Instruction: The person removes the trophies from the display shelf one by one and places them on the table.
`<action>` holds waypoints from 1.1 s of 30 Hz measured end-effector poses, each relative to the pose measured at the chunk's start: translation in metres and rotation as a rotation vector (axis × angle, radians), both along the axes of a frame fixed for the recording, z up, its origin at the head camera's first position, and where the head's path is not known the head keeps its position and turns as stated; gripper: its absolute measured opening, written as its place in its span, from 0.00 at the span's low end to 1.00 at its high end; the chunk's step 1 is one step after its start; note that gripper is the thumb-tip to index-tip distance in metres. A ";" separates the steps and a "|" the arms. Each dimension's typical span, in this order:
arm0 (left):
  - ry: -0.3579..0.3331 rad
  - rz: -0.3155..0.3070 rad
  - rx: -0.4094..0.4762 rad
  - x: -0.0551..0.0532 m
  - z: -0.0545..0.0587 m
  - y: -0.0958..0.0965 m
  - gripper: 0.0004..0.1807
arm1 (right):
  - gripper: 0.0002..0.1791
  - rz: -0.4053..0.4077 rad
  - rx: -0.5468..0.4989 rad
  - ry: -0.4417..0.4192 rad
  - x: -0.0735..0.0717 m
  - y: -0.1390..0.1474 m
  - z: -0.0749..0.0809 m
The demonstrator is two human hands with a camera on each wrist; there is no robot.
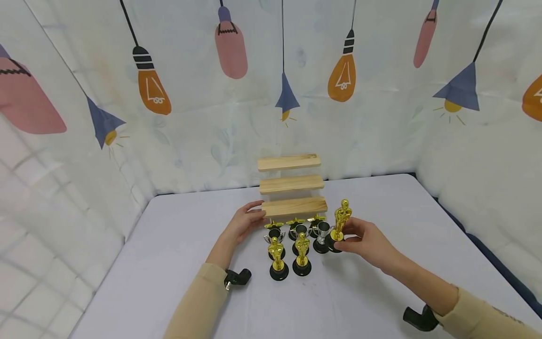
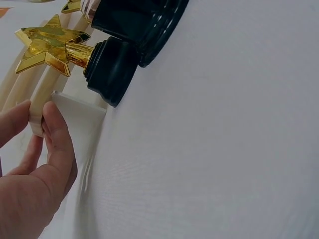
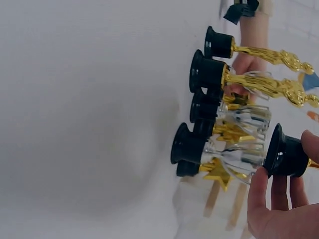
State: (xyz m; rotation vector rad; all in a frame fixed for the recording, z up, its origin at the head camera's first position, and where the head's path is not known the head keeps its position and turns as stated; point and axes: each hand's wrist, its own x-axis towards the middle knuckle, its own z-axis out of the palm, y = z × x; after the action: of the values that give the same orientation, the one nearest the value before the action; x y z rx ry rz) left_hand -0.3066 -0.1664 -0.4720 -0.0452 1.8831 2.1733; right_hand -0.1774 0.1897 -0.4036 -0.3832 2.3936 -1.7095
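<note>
My right hand (image 1: pixel 367 242) grips a gold figurine trophy (image 1: pixel 342 217) by its black base, holding it upright. In the right wrist view that base (image 3: pixel 288 158) is raised off the table, close to a silver cup trophy (image 3: pixel 244 155). My left hand (image 1: pixel 242 225) pinches the left end of the lowest shelf of a wooden three-tier rack (image 1: pixel 294 207). Thumb and fingers sit on either side of the board end (image 2: pixel 37 117) in the left wrist view. Beside them leans into view a gold star trophy (image 2: pixel 50 45).
Two gold figurine trophies (image 1: pixel 302 254) stand in front. Behind them are silver cup trophies (image 1: pixel 322 235), then gold star trophies (image 1: pixel 295 222) nearest the rack. A white cloth covers the table (image 1: pixel 169 273). Behind it hangs a lamp-printed curtain (image 1: pixel 203 136).
</note>
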 end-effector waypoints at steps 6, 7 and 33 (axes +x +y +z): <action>-0.009 0.001 -0.005 0.001 -0.001 0.000 0.30 | 0.23 0.052 0.009 -0.004 0.002 0.000 -0.013; -0.012 0.003 -0.007 0.001 -0.001 0.000 0.30 | 0.23 0.061 0.015 -0.006 0.002 0.000 -0.015; 0.002 -0.022 -0.007 -0.001 -0.002 -0.001 0.31 | 0.22 0.009 0.128 0.009 0.000 -0.024 -0.057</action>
State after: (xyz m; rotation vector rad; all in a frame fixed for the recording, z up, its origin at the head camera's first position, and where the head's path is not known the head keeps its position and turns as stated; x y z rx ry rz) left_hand -0.3078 -0.1675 -0.4742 -0.0231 1.8832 2.1539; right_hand -0.1776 0.1660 -0.4605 -0.3824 2.4871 -1.5428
